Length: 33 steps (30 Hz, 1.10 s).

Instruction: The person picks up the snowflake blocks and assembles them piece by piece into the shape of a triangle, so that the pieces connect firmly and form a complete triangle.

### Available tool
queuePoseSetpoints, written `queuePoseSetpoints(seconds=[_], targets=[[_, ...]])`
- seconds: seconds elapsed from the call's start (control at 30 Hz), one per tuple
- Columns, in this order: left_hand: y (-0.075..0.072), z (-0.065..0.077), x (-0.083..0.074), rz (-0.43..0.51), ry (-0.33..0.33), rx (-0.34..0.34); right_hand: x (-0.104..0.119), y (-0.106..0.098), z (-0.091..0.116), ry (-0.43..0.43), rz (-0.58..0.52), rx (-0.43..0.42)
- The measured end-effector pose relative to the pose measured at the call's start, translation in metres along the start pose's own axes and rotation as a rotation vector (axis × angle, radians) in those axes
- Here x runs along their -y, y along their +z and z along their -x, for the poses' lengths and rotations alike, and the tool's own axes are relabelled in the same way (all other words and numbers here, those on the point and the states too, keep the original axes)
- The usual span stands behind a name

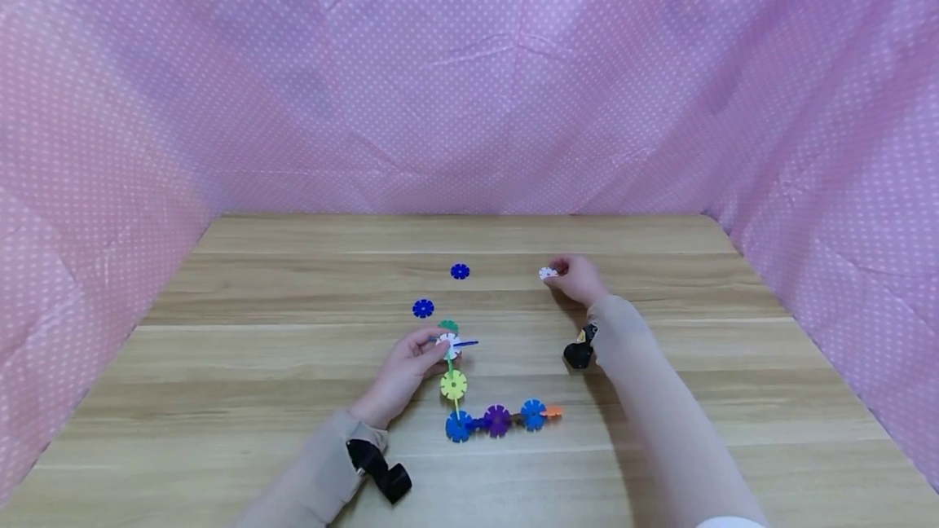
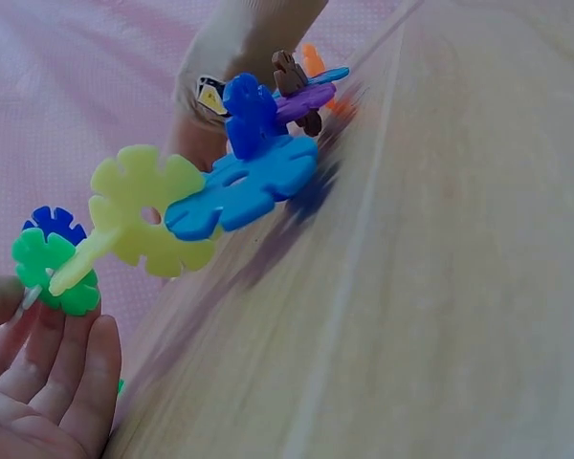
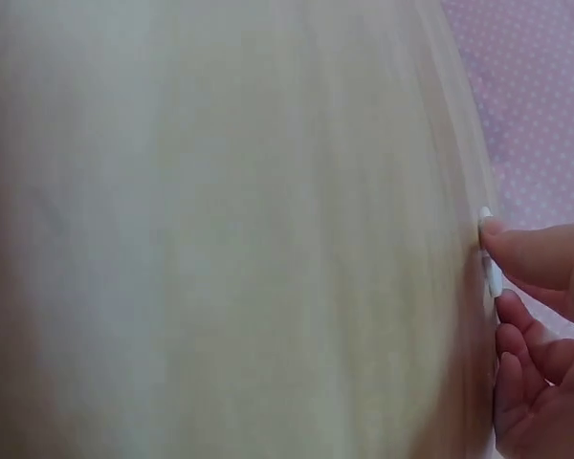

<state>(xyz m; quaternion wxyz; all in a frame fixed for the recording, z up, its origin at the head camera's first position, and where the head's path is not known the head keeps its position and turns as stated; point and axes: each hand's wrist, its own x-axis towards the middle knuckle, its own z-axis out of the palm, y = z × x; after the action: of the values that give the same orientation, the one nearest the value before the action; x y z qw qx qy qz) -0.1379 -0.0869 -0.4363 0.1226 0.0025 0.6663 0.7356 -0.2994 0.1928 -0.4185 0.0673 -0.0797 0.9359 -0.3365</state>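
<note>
My left hand pinches a white interlocking flower disc at the upper end of a linked chain. From it the chain runs through a green disc and yellow discs to a light blue disc. Rightward from there follow a dark blue piece, a purple disc, a brown one, another blue disc and an orange one. Farther back on the right, my right hand holds a loose white disc between thumb and fingers, at the tabletop.
Two loose dark blue discs lie on the wooden table beyond my left hand. A green disc shows just behind that hand. Pink dotted cloth hangs around the table's back and sides.
</note>
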Motion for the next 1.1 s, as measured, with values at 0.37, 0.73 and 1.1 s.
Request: queuePoseSetpoints(seconds=[0.37, 0.73, 1.1], targets=[[-0.001, 0.001, 0.003, 0.037, -0.032, -0.045, -0.005, 0.003, 0.000, 0.013, -0.155, -0.039], [0.000, -0.002, 0.003, 0.045, -0.026, -0.044, 0.009, 0.007, 0.026, 0.084, -0.412, 0.032], [-0.002, -0.003, 0.003, 0.050, -0.028, -0.030, 0.035, 0.018, 0.071, -0.071, -0.625, 0.292]])
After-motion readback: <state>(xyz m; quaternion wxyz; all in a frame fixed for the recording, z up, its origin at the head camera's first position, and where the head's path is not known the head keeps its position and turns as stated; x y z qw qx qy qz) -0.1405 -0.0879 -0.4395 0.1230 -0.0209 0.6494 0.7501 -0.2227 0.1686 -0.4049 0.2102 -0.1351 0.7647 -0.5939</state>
